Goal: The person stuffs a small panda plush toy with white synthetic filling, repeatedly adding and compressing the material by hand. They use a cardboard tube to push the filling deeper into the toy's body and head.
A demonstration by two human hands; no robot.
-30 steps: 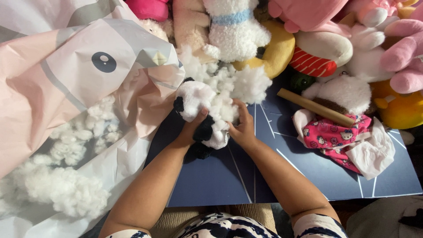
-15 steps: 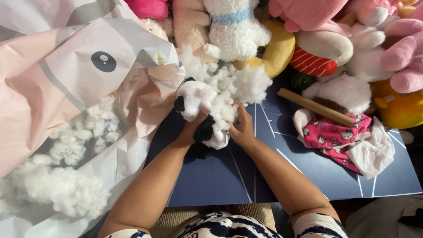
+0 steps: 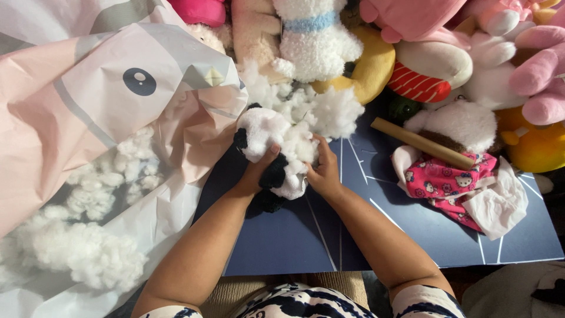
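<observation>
From the head camera, both hands are clamped on a black-and-white plush toy (image 3: 271,153) over the dark blue mat (image 3: 294,241): the left hand (image 3: 257,175) grips its underside, the right hand (image 3: 323,171) presses white stuffing against its side. Loose stuffing (image 3: 318,109) lies just beyond the grip, a wooden stick (image 3: 421,143) off to the right, and pink printed fabric (image 3: 88,106) to the left.

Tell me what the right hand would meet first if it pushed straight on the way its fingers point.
The right hand points up-left into the black-and-white plush toy it already grips; beyond lies the loose white stuffing, though depth is hard to judge.
</observation>
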